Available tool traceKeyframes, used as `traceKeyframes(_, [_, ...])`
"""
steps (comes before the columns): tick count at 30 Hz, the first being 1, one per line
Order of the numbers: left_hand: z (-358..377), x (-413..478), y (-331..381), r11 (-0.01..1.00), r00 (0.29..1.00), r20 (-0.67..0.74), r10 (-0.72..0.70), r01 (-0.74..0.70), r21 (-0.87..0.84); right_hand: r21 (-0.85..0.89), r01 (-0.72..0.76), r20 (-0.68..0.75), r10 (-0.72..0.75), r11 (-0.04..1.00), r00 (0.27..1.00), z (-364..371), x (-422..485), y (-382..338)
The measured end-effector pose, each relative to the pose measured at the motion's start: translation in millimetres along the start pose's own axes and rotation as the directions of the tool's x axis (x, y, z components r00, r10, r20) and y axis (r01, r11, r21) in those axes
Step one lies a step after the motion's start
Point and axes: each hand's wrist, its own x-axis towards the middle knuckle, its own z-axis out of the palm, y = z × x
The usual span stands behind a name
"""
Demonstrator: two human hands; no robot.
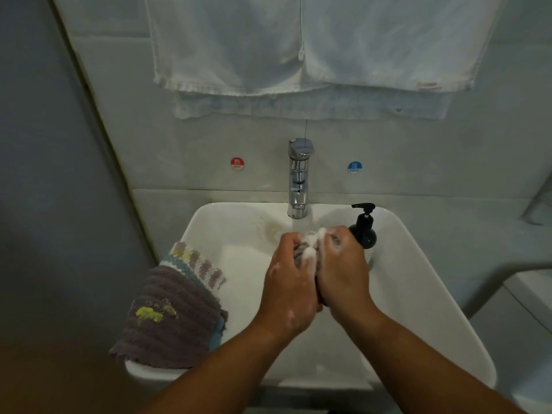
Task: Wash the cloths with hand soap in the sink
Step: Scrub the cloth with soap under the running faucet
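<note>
Cloth point(309, 249), grey and foamy, bunched between both hands over the sink point(433, 294) basin. Nearest, draped on the sink's left rim: purple ribbed cloth point(173, 318) with a yellow smear, lying over a striped cloth point(197, 264). Left hand point(288, 282) and right hand point(343, 267) pressed side by side, each grip clamped on the foamy cloth, suds on the fingers. Just beyond the right hand, black soap dispenser point(363, 231). Behind, chrome tap point(298, 177) between red hot sticker point(237, 163) and blue cold sticker point(354, 167). Farthest, white towels point(298, 40) hanging on the wall.
</note>
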Motion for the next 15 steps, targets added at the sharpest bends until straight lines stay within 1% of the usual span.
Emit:
traceKeyframes(1, [-3.6,5.4,-0.6,1.000,0.999,-0.037,0.015,-0.014,0.026,-0.010,0.000,0.026,0.000,1.000,1.000,1.8,-3.9,-1.0])
traceKeyframes(3, [-14.3,17.9,-4.1,0.999,0.995,-0.102,0.016,-0.011,0.053,-0.039,0.039,0.149,-0.033,0.998,0.988,3.1,-10.5,-3.5])
traceKeyframes(5, [-25.2,26.1,-4.6,0.999,0.994,-0.108,-0.020,0.023,0.025,-0.119,0.141,0.245,-0.108,0.983,0.963,-2.3,-6.0,-7.1])
traceKeyframes(6, [-29.5,28.8,-4.2,0.999,0.994,-0.100,-0.031,0.032,0.003,-0.169,0.212,0.236,-0.169,0.963,0.957,-6.5,1.2,-9.1])
traceKeyframes(8, [-34.2,31.9,-3.9,0.998,0.994,-0.093,-0.051,0.046,-0.053,-0.251,0.341,0.142,-0.314,0.906,0.939,-15.3,21.3,-15.0])
traceKeyframes(11, [-32.6,35.8,-5.9,0.994,0.994,-0.093,-0.062,0.053,-0.095,-0.264,0.456,0.007,-0.471,0.850,0.882,-21.3,54.3,-30.0])
traceKeyframes(13, [-29.7,41.0,-8.2,0.994,0.992,-0.099,-0.073,0.064,-0.088,-0.270,0.513,-0.004,-0.533,0.815,0.846,-17.7,75.0,-41.7])
traceKeyframes(15, [-27.8,45.6,-9.1,0.993,0.992,-0.089,-0.090,0.083,-0.084,-0.297,0.548,0.017,-0.569,0.782,0.822,-9.6,91.9,-50.6])
